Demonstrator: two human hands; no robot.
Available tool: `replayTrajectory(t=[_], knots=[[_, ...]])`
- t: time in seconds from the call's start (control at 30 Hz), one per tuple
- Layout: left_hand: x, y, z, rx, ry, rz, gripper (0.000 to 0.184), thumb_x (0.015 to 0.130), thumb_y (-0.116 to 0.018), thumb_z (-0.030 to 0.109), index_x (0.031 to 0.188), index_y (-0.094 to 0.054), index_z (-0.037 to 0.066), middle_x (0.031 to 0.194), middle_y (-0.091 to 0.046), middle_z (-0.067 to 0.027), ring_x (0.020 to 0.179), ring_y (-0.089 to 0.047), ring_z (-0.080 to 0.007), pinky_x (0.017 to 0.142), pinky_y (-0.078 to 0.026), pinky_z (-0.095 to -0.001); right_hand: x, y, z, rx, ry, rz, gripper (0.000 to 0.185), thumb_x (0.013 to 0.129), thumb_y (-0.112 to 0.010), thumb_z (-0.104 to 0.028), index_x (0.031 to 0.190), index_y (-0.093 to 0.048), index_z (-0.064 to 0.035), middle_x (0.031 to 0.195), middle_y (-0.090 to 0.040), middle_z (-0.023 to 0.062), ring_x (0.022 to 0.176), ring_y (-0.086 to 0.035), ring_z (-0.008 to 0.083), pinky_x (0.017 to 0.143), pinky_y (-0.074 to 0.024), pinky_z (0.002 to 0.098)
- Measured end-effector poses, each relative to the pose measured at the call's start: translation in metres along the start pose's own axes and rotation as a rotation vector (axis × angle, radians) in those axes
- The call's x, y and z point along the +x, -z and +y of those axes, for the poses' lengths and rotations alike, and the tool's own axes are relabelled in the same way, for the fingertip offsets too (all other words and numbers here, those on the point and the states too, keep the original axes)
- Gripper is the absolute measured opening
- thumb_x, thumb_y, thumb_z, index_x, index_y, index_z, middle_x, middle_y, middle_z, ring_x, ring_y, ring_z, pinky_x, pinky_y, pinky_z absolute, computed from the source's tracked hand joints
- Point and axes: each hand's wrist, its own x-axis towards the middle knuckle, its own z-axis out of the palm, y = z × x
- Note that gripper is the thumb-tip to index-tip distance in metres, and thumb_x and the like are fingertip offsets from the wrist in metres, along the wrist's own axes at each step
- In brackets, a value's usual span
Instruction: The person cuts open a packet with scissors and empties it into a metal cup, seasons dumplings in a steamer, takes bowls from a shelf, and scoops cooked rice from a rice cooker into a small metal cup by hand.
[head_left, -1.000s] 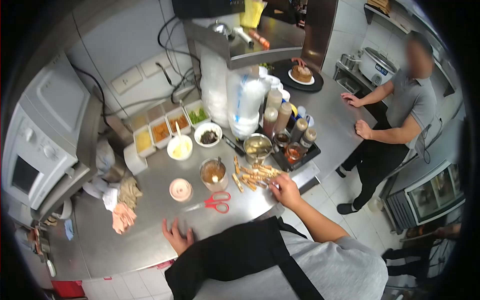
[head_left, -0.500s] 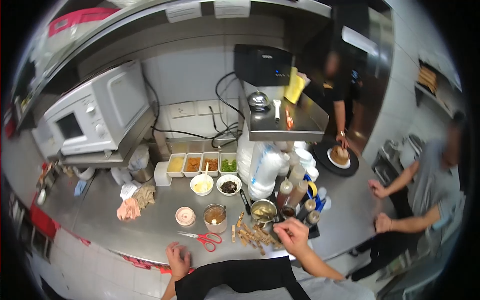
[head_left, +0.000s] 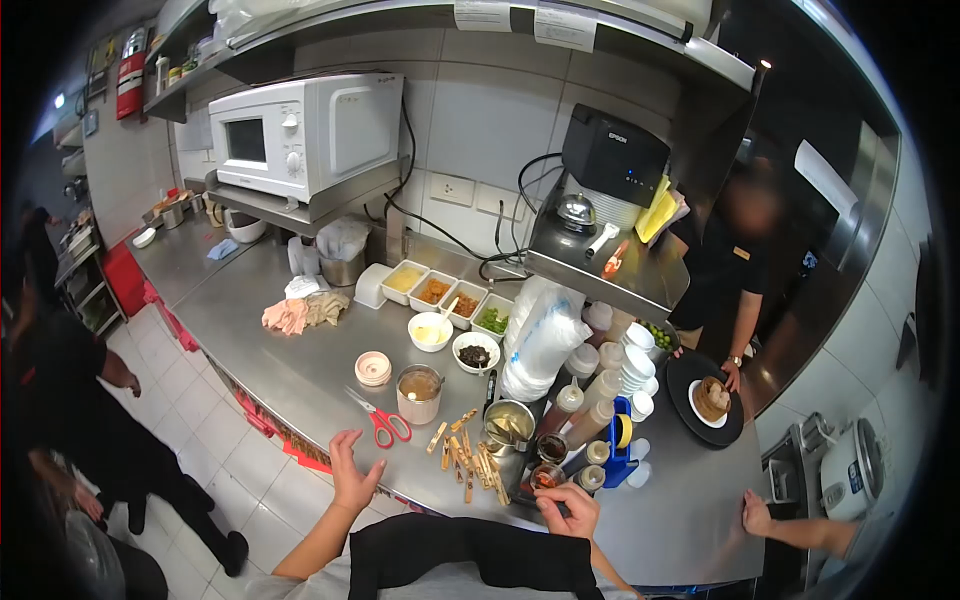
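I have my left hand (head_left: 354, 482) by the near edge of the worktop (head_left: 270, 375), its fingers (head_left: 343, 449) spread wide with nothing in them. My right hand (head_left: 575, 513) is beside the small jar of red contents (head_left: 547, 478), fingers curled in towards the thumb; I can't tell whether they grip anything. The wooden pegs (head_left: 463, 458) lie in a loose pile between my hands, just in front of the metal pot (head_left: 509, 424) and near the red-handled scissors (head_left: 383, 425).
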Motion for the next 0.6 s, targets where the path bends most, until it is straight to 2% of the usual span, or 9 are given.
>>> replayTrajectory(t=[0.13,0.23,0.3,0.37,0.47,0.5,0.6], knots=[[0.003,0.006,-0.010,-0.037,0.030,0.029,0.057,0.068,-0.074,0.011,0.119,-0.049,0.009,0.123,-0.038,-0.0184,0.116,-0.041,-0.0360,0.098,-0.036,-0.0438,-0.002,-0.001,-0.005,0.035,-0.005,0.027,0.012,0.073,-0.072,-0.001,0.085,-0.069,-0.0029,0.074,-0.065,0.0090,0.062,-0.061,0.0159,0.057,-0.0474,0.0247],[0.031,0.011,-0.020,0.082,-0.077,0.064,0.044,0.069,-0.073,0.010,0.109,-0.056,0.008,0.123,-0.040,-0.0191,0.117,-0.041,-0.0365,0.099,-0.035,-0.0439,-0.002,-0.004,-0.012,0.003,-0.016,0.001,0.012,0.074,-0.071,-0.001,0.086,-0.069,-0.0025,0.075,-0.065,0.0095,0.063,-0.062,0.0158,0.057,-0.0481,0.0249],[0.076,0.021,-0.001,0.096,-0.191,0.115,0.033,0.070,-0.071,0.009,0.101,-0.060,0.007,0.122,-0.044,-0.0189,0.117,-0.042,-0.0365,0.099,-0.035,-0.0440,-0.003,-0.002,-0.017,-0.031,-0.024,-0.003,0.012,0.074,-0.071,0.000,0.086,-0.068,-0.0022,0.076,-0.065,0.0099,0.064,-0.062,0.0158,0.056,-0.0486,0.0250],[0.150,0.043,0.055,0.020,-0.470,0.164,0.034,0.072,-0.067,0.006,0.105,-0.059,0.004,0.121,-0.048,-0.0174,0.116,-0.046,-0.0353,0.098,-0.038,-0.0433,0.002,0.000,-0.019,-0.048,-0.017,0.034,0.012,0.074,-0.071,0.000,0.085,-0.068,-0.0020,0.076,-0.066,0.0103,0.064,-0.063,0.0158,0.056,-0.0490,0.0251],[0.254,0.082,0.176,0.062,-0.898,0.174,0.051,0.077,-0.058,0.000,0.127,-0.052,0.006,0.129,-0.045,-0.0178,0.120,-0.045,-0.0348,0.101,-0.037,-0.0402,0.010,0.003,-0.021,-0.093,0.013,0.055,0.013,0.074,-0.072,-0.002,0.087,-0.068,-0.0026,0.076,-0.065,0.0105,0.064,-0.063,0.0183,0.057,-0.0495,0.0262],[0.283,0.087,0.210,0.044,-0.953,0.148,0.054,0.078,-0.056,0.003,0.131,-0.048,0.007,0.134,-0.044,-0.0165,0.127,-0.039,-0.0336,0.106,-0.030,-0.0402,0.013,0.002,-0.025,-0.111,0.032,0.065,0.014,0.074,-0.072,-0.002,0.087,-0.068,-0.0028,0.076,-0.065,0.0105,0.063,-0.063,0.0188,0.057,-0.0494,0.0264],[0.367,0.088,0.298,0.125,-1.173,0.261,0.061,0.076,-0.053,-0.001,0.134,-0.043,0.009,0.135,-0.042,-0.0137,0.123,-0.042,-0.0342,0.104,-0.035,-0.0396,0.014,0.003,-0.036,-0.185,0.000,0.060,0.013,0.074,-0.072,-0.003,0.086,-0.068,-0.0032,0.073,-0.064,0.0095,0.061,-0.061,0.0195,0.056,-0.0485,0.0275]])
